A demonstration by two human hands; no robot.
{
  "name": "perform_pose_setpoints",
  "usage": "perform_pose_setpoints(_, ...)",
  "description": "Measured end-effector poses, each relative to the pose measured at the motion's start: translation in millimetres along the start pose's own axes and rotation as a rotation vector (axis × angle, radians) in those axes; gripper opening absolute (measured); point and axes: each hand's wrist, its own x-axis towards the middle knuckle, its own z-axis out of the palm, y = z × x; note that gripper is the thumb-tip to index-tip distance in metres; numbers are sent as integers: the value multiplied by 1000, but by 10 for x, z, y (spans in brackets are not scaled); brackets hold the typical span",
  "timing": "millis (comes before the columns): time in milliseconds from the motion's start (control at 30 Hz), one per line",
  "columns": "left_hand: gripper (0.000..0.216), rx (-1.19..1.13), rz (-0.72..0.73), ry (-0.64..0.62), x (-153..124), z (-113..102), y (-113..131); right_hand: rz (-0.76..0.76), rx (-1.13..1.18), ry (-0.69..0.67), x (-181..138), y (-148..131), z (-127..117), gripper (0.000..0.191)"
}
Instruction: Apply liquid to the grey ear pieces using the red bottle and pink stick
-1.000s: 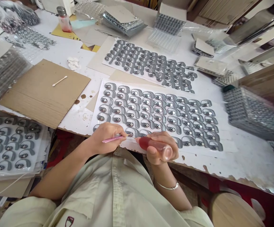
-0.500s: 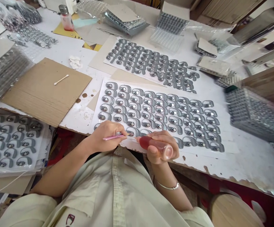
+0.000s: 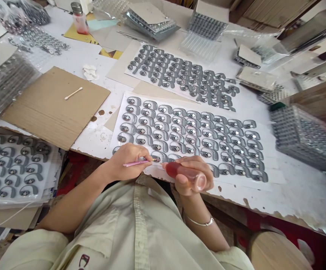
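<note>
My left hand (image 3: 126, 160) is closed around a thin pink-handled tool (image 3: 137, 163), its exact kind too small to make out. The tool's fine tip points right, at a grey curved piece with a shiny round stone (image 3: 157, 159) in the sheet's nearest row. My right hand (image 3: 195, 164) grips a small squeeze bottle (image 3: 187, 175) of reddish liquid, tilted with its base toward me. Its thin nozzle (image 3: 161, 164) ends close to the same piece; whether it touches cannot be seen. Beneath both hands lies a white sheet (image 3: 153, 171) covered with rows of such pieces.
Behind is a second sheet of similar pieces (image 3: 176, 71). On the left, brown cardboard (image 3: 53, 112) carries a cotton swab (image 3: 73, 93). A jar with red liquid (image 3: 80, 20) stands at the back. Stacked packs (image 3: 303, 131) are at right, more sheets (image 3: 13, 168) lower left.
The view has shifted very slightly, so the table appears moved a little to the right. Both hands keep the same grip and place, with the pink tool and bottle almost still.
</note>
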Motion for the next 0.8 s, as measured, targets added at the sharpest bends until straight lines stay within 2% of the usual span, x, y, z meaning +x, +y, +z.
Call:
perform_pose_setpoints(300,8,5,-5,-21,4,-12,16,-13,-3,9,-12,5,27,22)
perform_pose_setpoints(633,8,12,-21,-25,8,-11,20,8,-43,-71,-6,-21,-7,22)
perform_pose_setpoints(800,7,12,-33,-25,8,-12,18,-2,3,-29,-23,-17,20,24)
